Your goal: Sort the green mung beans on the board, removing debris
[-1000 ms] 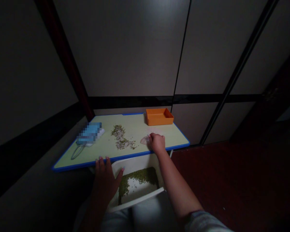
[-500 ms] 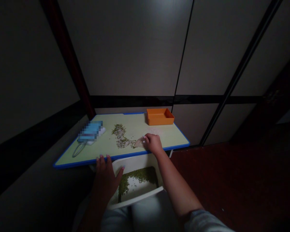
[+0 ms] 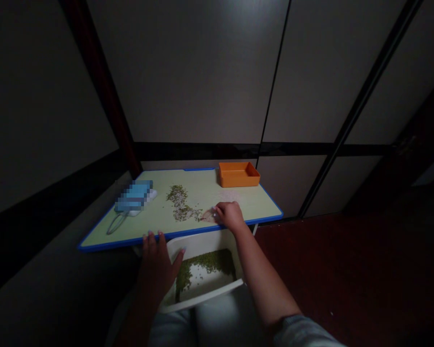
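My right hand (image 3: 230, 215) is closed in a pinch low over the pale green table (image 3: 159, 229), near its front edge. A thin, pale pinkish patch (image 3: 208, 216) shows at its fingertips; I cannot make out whether it is a held piece. Left of these fingers lie scattered greenish and greyish grains (image 3: 183, 212). My left hand (image 3: 159, 262) is open, with fingertips at the table's blue edge and the thumb over the white tub (image 3: 202, 299). Green grains (image 3: 217, 261) cover part of the tub's bottom. The tub sits below the table edge, above my lap.
An orange open box (image 3: 239, 180) stands at the table's back right. On the left lie a blurred blue item (image 3: 133, 195) and a looped cord (image 3: 116, 222). Large cabinet panels (image 3: 202, 72) rise behind the table. Dark red floor (image 3: 332, 260) stretches to the right.
My right hand has shifted very slightly down with its pinch kept, and fewer green grains lie by its fingertips. My left hand stays at the table edge and tub.
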A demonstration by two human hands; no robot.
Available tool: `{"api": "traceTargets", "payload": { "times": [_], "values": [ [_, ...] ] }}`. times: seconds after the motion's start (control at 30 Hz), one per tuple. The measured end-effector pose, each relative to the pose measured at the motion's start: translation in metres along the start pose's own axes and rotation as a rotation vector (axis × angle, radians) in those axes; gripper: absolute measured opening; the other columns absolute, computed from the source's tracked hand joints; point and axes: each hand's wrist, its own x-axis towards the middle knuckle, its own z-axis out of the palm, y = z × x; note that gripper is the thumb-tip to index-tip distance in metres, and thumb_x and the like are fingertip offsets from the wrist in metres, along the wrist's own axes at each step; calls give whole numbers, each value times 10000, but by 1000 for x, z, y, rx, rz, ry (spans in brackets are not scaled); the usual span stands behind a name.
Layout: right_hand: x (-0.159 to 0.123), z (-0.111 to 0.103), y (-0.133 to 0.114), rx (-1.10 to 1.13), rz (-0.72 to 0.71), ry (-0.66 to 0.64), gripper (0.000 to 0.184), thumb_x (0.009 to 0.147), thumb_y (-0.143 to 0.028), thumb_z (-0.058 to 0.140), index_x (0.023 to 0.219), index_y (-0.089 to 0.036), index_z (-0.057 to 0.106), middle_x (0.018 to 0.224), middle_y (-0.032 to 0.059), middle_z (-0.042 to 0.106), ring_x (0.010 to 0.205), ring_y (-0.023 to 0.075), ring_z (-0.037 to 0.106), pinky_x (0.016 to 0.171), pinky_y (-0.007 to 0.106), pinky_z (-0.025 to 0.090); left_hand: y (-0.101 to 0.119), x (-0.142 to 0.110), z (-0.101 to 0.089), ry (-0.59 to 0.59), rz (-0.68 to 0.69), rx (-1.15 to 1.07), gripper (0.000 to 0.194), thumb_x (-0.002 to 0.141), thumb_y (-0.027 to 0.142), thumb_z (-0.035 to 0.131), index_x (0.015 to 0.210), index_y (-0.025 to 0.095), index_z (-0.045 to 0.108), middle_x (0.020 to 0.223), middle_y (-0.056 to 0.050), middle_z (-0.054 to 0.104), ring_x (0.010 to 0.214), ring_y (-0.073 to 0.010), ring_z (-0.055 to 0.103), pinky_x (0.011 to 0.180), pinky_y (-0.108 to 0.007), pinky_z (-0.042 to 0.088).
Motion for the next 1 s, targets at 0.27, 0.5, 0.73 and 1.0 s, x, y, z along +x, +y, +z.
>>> {"api": "traceTargets", "payload": {
  "times": [0.27, 0.5, 0.73, 1.0],
  "values": [
    [-1, -1, 6, -62, 118, 42, 274, 945, -320, 437, 907, -222, 691, 897, 68, 730, 852, 175, 635, 768, 285, 303, -1, 0, 0, 7, 12, 16, 836, 828, 586, 355, 1324, -86, 376, 1439, -360, 298, 1422, -424, 167, 1113, -566, 255],
    [0, 1, 12, -54, 292, 152, 286, 954, -299, 390, 990, -228, 665, 949, 73, 718, 891, 183, 629, 764, 303, 299, -1, 0, 2, 27, 7, -7, 813, 831, 576, 364, 1344, -54, 360, 1469, -331, 273, 1431, -410, 149, 1117, -562, 251],
    [3, 2, 1, -101, 263, 84, 291, 946, -299, 400, 949, -218, 679, 931, 89, 712, 887, 192, 622, 770, 316, 295, -1, -1, 3, 9, -2, -8, 824, 825, 572, 375, 1334, -76, 363, 1458, -356, 269, 1428, -425, 145, 1110, -578, 253],
    [2, 0, -4, -79, 179, 98, 293, 956, -320, 398, 972, -218, 672, 944, 89, 710, 904, 186, 615, 791, 306, 300, -2, -1, 4, 44, 24, -9, 827, 831, 589, 349, 1324, -74, 378, 1455, -348, 277, 1426, -425, 151, 1113, -565, 253]
  ]
}}
